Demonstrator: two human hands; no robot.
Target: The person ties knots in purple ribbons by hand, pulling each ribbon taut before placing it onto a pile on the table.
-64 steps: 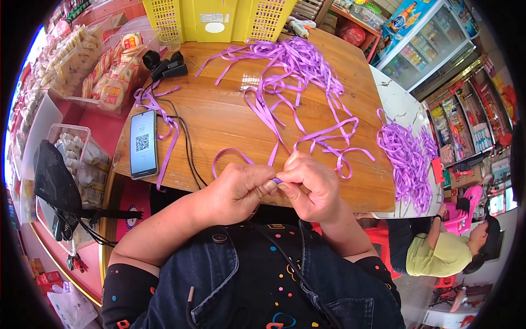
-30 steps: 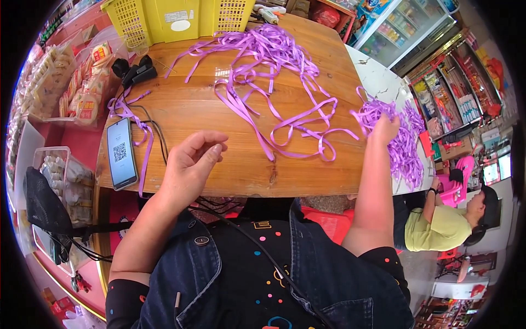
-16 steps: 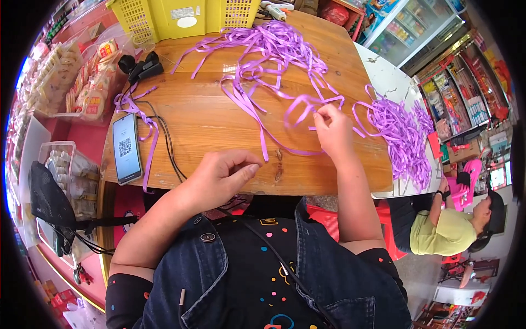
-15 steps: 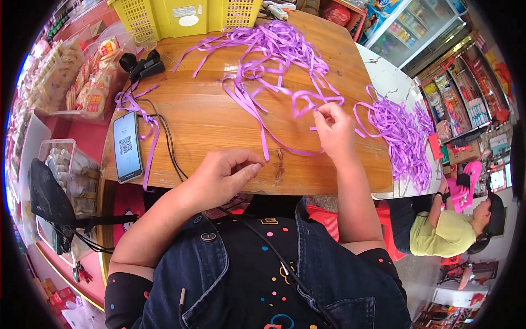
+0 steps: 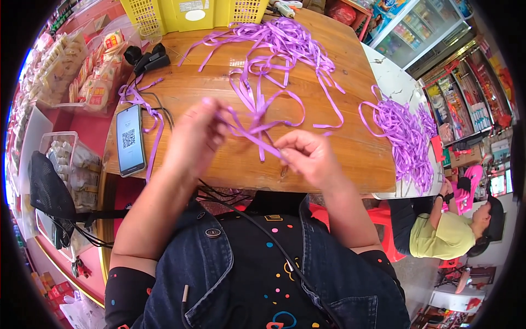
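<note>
A purple ribbon (image 5: 249,136) stretches slantwise over the table between my two hands. My right hand (image 5: 313,158) pinches its lower end between thumb and fingers. At the upper end is my left hand (image 5: 198,134), slightly smeared by motion, its fingers curled round the ribbon there. Other purple ribbon loops lie just beyond, joining a loose heap of purple ribbons (image 5: 287,41) at the far side of the wooden table (image 5: 203,85). A second purple heap (image 5: 405,142) rests on the white marbled surface to the right.
A phone (image 5: 130,141) lies left on the table, beside black cables and a black clip-like device (image 5: 147,59). At the back stands a yellow basket (image 5: 213,17). Packaged goods in clear bins (image 5: 98,82) line the left. A person in a yellow-green shirt (image 5: 446,233) sits at right.
My left hand has risen away from the table's near edge and now grips the ribbon. My right hand has come down and leftward, drawing the ribbon taut between both.
</note>
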